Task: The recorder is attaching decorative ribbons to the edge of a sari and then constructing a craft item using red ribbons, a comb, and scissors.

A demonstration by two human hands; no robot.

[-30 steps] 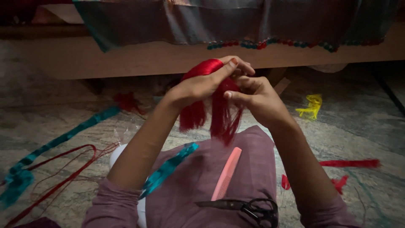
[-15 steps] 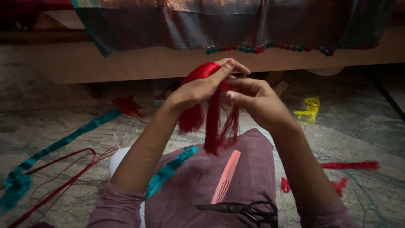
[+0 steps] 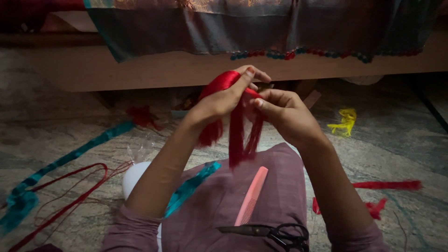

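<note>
Red thread bundle (image 3: 235, 116) between both hands

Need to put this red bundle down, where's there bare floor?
Bare floor lies between the yellow threads and the red strip. The lap is crowded with comb and scissors; red cords clutter the left.

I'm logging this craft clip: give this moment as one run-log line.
left hand: holds red thread bundle | right hand: pinches same bundle | lap: pink comb, black scissors | floor: teal strip, yellow scrap
</note>
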